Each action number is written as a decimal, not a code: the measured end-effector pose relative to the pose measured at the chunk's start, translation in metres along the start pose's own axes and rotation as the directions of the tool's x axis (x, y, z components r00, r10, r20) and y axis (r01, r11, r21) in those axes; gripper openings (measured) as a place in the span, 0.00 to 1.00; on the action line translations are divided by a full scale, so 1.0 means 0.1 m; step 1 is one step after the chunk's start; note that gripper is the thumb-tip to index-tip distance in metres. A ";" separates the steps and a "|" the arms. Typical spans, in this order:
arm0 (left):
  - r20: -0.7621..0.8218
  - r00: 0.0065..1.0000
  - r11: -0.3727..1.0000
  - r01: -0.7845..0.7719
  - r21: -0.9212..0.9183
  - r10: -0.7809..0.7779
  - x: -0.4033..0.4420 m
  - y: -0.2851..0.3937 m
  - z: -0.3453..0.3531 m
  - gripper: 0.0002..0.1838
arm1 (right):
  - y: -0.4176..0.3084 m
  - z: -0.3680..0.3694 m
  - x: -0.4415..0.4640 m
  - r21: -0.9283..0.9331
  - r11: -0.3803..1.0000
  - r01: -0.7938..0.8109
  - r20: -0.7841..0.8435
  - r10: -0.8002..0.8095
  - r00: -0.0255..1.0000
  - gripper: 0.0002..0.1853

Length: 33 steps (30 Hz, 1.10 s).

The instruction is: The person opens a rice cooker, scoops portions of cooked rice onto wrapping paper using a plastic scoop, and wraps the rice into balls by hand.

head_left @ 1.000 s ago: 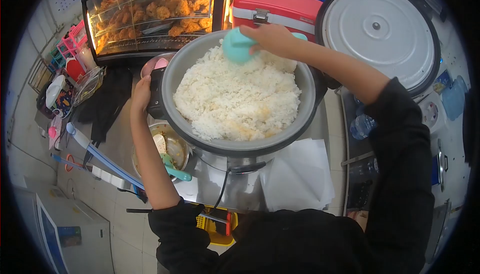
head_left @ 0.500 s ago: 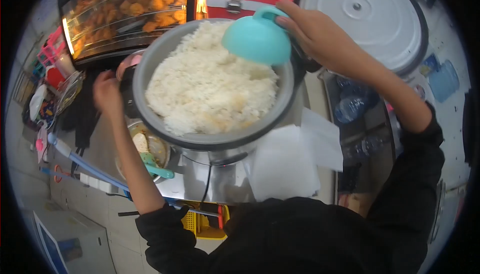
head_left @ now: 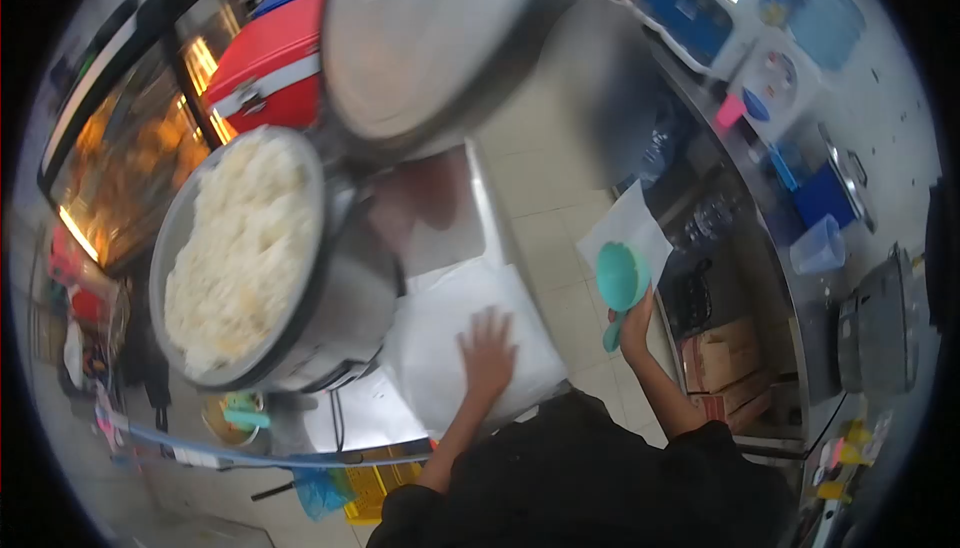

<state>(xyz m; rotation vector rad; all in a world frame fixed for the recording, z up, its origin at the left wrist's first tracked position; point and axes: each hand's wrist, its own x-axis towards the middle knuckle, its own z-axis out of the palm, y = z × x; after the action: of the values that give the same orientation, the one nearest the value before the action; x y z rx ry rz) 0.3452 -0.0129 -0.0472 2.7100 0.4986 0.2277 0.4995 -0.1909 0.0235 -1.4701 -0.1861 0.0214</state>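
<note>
1. Rice [head_left: 235, 248] lay heaped in the grey cooker [head_left: 350, 313], at the left side of our view, and the big lid [head_left: 420, 38] was beyond it, blurred by motion.
2. Our left hand [head_left: 488, 356] was flat, with its fingers spread wide, upon the white sheets [head_left: 430, 348], which lay on the metal counter [head_left: 370, 418] just beside the cooker. It gripped nothing that we could see.
3. Our right hand [head_left: 636, 328] was narrow around the handle of the green scoop [head_left: 622, 276]. The mouth of the scoop was turned toward us, and we saw no rice inside.
4. Behind the scoop was a loose sheet [head_left: 650, 238], well apart from the others. We could not tell if our right fingers were holding it also.
5. In our judgement, the step in hand was the handling of the sheets, between scoopings of rice. The next move called for light fingertips, so that sheets did not slide or crease, and for a firm hold on the scoop.
</note>
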 end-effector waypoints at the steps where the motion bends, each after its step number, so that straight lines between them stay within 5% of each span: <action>1: -0.004 0.993 0.992 0.120 0.025 -0.120 0.01 -0.05 0.22 0.32 | 0.01 -0.20 0.06 0.009 1.000 -0.019 0.027 0.019 0.999 0.22; 7: 0.109 0.960 0.955 0.235 0.181 -0.257 0.21 0.03 0.29 0.30 | 0.46 -1.97 0.44 -0.015 0.985 -0.174 -0.159 0.170 0.973 0.21; 9: 0.052 0.947 0.901 0.319 -0.296 -0.318 0.13 -0.76 0.66 0.27 | 0.57 -2.60 0.32 -0.072 0.970 -0.233 -0.290 0.203 0.935 0.20; 11: -0.186 0.828 0.597 0.207 -0.775 -0.529 0.30 -0.24 0.29 0.23 | 0.67 -3.24 0.05 -0.082 0.941 -0.327 -0.448 0.258 0.856 0.19; 12: -0.405 0.811 0.871 0.238 -0.430 -0.421 0.52 0.23 0.08 0.21 | 0.71 -3.48 -0.07 -0.076 0.934 -0.350 -0.480 0.273 0.834 0.19; 13: -0.560 0.800 0.966 0.260 -0.001 -0.216 0.76 0.82 -0.05 0.19 | 0.72 -3.69 -0.17 -0.053 0.925 -0.375 -0.547 0.287 0.786 0.20; 14: -0.591 0.796 0.986 0.165 0.002 -0.132 1.02 1.42 -0.06 0.17 | 0.74 -3.86 -0.24 -0.029 0.915 -0.403 -0.607 0.304 0.734 0.22; 15: -0.562 0.811 0.981 0.073 -0.179 -0.163 1.14 1.62 0.20 0.17 | 0.71 -3.94 -0.27 -0.025 0.902 -0.431 -0.626 0.322 0.710 0.22; 16: -0.476 0.866 0.935 -0.027 -0.353 -0.154 1.33 1.98 0.54 0.15 | 0.68 -3.98 -0.26 -0.056 0.893 -0.447 -0.664 0.301 0.685 0.22; 18: -0.174 0.974 0.833 0.024 -0.554 -0.143 1.72 2.48 1.41 0.17 | 0.87 -4.11 -0.28 -0.060 0.893 -0.446 -0.704 0.279 0.653 0.23; 20: 0.253 0.932 0.433 0.346 -0.832 -0.258 2.12 2.65 2.94 0.28 | 1.12 -4.13 -0.25 0.003 0.910 -0.414 -0.689 0.302 0.659 0.23; 21: 0.662 0.557 0.123 0.803 -0.583 -0.502 2.42 2.86 3.51 0.40 | 1.34 -4.14 -0.27 0.081 0.903 -0.423 -0.700 0.354 0.621 0.22; 22: 0.752 0.370 -0.079 0.871 -0.486 -0.546 2.62 2.89 4.20 0.44 | 1.65 -4.21 -0.43 0.055 0.930 -0.365 -0.693 0.299 0.656 0.20; 23: 0.807 0.166 -0.290 0.877 -0.383 -0.566 2.82 2.91 4.87 0.47 | 1.96 -4.34 -0.59 0.042 0.816 -0.577 -0.703 0.434 0.563 0.17; 24: 0.816 0.171 -0.376 0.822 -0.427 -0.553 2.99 2.66 5.70 0.37 | 2.10 -4.39 -0.59 0.042 0.809 -0.587 -0.709 0.438 0.553 0.14; 25: 0.771 0.305 -0.383 0.730 -0.566 -0.560 3.16 2.31 6.61 0.27 | 2.25 -4.47 -0.63 0.012 0.781 -0.624 -0.725 0.437 0.533 0.13; 27: 0.609 0.552 -0.342 0.515 -0.786 -0.569 3.45 1.59 8.08 0.09 | 2.54 -4.62 -0.54 -0.068 0.720 -0.691 -0.766 0.406 0.498 0.12; 28: 0.546 0.622 -0.289 0.471 -0.834 -0.561 3.62 1.29 8.52 0.09 | 2.70 -4.68 -0.47 -0.097 0.690 -0.718 -0.779 0.396 0.486 0.12; 30: 0.461 0.727 0.027 0.549 -0.836 -0.508 3.79 1.16 8.28 0.18 | 3.04 -4.77 -0.30 -0.139 0.659 -0.740 -0.790 0.377 0.484 0.12; 31: 0.454 0.709 0.045 0.563 -0.826 -0.540 3.68 1.13 8.04 0.18 | 3.17 -4.79 -0.23 -0.152 0.652 -0.742 -0.785 0.377 0.492 0.13; 33: 0.171 0.963 0.847 0.265 -0.460 -0.208 3.35 0.91 7.69 0.21 | 3.40 -4.77 -0.07 -0.169 0.646 -0.744 -0.758 0.398 0.518 0.16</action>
<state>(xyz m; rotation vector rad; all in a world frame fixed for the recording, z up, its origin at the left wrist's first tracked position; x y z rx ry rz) 0.8535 -0.2225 -0.6866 2.1388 0.6414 0.1071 0.5918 -0.6274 -0.3559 -1.8872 1.0147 0.0071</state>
